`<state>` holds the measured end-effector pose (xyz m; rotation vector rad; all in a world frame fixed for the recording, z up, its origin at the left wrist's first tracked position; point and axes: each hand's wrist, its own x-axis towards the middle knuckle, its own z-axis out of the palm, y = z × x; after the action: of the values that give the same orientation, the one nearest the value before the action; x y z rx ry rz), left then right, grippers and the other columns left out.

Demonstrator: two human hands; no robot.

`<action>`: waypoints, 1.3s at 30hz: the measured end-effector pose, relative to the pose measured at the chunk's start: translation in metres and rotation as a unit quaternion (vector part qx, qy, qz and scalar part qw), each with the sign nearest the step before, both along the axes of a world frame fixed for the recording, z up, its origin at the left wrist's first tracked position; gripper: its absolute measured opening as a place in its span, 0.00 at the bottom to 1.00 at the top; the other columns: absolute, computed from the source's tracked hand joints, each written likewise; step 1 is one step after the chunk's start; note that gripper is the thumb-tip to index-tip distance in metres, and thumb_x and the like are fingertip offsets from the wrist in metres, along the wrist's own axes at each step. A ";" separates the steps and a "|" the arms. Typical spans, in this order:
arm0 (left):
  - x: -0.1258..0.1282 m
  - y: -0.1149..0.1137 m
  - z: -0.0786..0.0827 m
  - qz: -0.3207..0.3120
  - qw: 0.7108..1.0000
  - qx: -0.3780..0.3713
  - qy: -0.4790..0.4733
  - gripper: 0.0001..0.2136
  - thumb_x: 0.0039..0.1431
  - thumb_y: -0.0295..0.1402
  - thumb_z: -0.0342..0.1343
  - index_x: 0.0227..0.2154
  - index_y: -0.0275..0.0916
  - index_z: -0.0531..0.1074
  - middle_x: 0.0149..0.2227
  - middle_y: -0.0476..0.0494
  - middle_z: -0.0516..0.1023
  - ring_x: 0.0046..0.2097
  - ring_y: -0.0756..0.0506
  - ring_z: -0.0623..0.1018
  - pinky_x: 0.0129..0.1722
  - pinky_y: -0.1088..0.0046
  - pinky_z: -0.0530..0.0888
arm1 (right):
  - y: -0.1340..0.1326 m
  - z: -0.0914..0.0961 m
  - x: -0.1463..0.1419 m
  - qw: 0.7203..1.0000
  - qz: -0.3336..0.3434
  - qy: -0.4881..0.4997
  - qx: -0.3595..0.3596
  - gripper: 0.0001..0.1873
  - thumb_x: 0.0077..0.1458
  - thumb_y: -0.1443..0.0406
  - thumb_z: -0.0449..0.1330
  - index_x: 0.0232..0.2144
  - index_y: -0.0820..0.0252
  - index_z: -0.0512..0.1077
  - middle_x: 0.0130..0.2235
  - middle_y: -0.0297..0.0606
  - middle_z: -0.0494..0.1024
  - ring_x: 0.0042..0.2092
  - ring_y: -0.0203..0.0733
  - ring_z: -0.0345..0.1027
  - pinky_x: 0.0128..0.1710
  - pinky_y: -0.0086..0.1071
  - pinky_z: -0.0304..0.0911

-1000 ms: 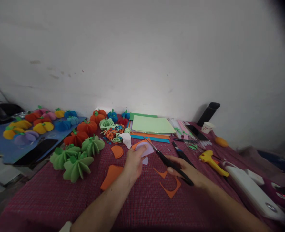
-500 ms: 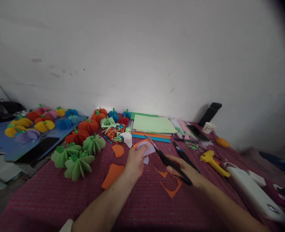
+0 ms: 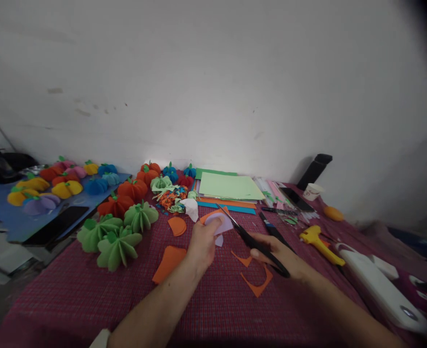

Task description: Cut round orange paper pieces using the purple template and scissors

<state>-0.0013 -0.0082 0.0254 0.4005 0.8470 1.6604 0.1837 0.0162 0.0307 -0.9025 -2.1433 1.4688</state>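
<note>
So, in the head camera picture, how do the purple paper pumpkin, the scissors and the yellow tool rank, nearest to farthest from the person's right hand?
From the right hand:
1. Scissors: held in it.
2. Yellow tool: to its right.
3. Purple paper pumpkin: far off to the left.

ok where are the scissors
The scissors are right of centre in the head view, in the right hand, blades beside the lilac paper in the left hand.

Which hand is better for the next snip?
Probably the right hand: it holds the scissors, with the blades by the edge of the purple paper. The left hand is busy pinching that paper with the orange paper.
</note>
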 end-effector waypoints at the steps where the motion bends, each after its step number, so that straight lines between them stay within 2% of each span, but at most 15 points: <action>1: 0.000 0.000 0.000 0.000 1.000 0.001 0.002 0.07 0.35 0.28 0.63 0.22 0.34 0.73 0.21 0.50 0.74 0.24 0.51 0.73 0.28 0.75 0.67 | 0.001 0.000 0.001 1.000 0.000 -0.007 0.002 0.28 0.51 0.53 0.57 0.52 0.62 0.65 0.41 0.40 0.73 0.41 0.45 0.66 0.42 0.37 0.61; 4: 0.000 -0.001 -0.001 -0.004 1.000 0.004 0.010 0.07 0.36 0.28 0.63 0.22 0.34 0.73 0.21 0.50 0.74 0.24 0.51 0.72 0.27 0.75 0.67 | 0.002 0.001 0.005 1.000 0.004 -0.022 0.013 0.27 0.52 0.54 0.56 0.51 0.60 0.65 0.38 0.38 0.72 0.36 0.41 0.65 0.35 0.32 0.61; 9: 0.000 0.000 -0.003 -0.009 1.000 0.006 0.025 0.06 0.36 0.28 0.62 0.22 0.34 0.73 0.22 0.48 0.75 0.25 0.50 0.73 0.28 0.75 0.68 | 0.007 0.002 0.011 0.999 0.015 -0.038 0.020 0.27 0.51 0.52 0.56 0.51 0.60 0.66 0.32 0.35 0.70 0.28 0.34 0.59 0.27 0.27 0.56; 13: 0.001 0.001 -0.004 -0.016 0.999 0.013 0.026 0.07 0.36 0.28 0.62 0.23 0.34 0.74 0.23 0.48 0.76 0.25 0.50 0.73 0.29 0.74 0.68 | 0.010 0.003 0.016 0.998 0.026 -0.051 -0.004 0.28 0.51 0.51 0.56 0.51 0.60 0.65 0.23 0.29 0.60 0.22 0.29 0.48 0.22 0.24 0.47; 15: 0.002 0.000 -0.004 -0.022 0.999 0.012 0.024 0.07 0.36 0.28 0.62 0.24 0.35 0.75 0.23 0.49 0.76 0.25 0.50 0.73 0.28 0.75 0.68 | 0.011 0.003 0.018 0.998 0.029 -0.052 -0.011 0.27 0.51 0.52 0.56 0.50 0.60 0.65 0.22 0.27 0.57 0.22 0.29 0.46 0.21 0.24 0.46; 24: 0.002 -0.002 -0.003 -0.037 0.999 0.014 0.022 0.07 0.36 0.28 0.63 0.23 0.35 0.74 0.23 0.48 0.75 0.25 0.51 0.73 0.28 0.75 0.68 | 0.007 0.015 0.021 0.997 0.029 -0.074 0.011 0.26 0.51 0.50 0.55 0.46 0.62 0.69 0.21 0.28 0.57 0.22 0.29 0.49 0.20 0.24 0.48; 32: 0.003 -0.001 -0.008 -0.062 0.996 0.036 0.059 0.05 0.38 0.28 0.62 0.23 0.35 0.75 0.23 0.47 0.76 0.27 0.49 0.73 0.30 0.73 0.68 | 0.010 0.022 0.029 0.995 0.054 -0.085 -0.008 0.28 0.51 0.52 0.56 0.52 0.60 0.64 0.25 0.31 0.61 0.24 0.30 0.52 0.22 0.24 0.53; 39: 0.005 -0.004 -0.005 -0.095 0.991 0.042 0.090 0.06 0.38 0.28 0.62 0.23 0.33 0.76 0.23 0.46 0.76 0.26 0.50 0.72 0.29 0.75 0.67 | 0.010 0.017 0.035 0.995 0.068 -0.076 -0.015 0.27 0.54 0.54 0.54 0.52 0.60 0.63 0.27 0.32 0.62 0.26 0.31 0.53 0.24 0.25 0.55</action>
<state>0.0035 -0.0124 0.0199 0.6761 0.8453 1.5026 0.2186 0.0262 0.0481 -0.9219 -2.3392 1.5451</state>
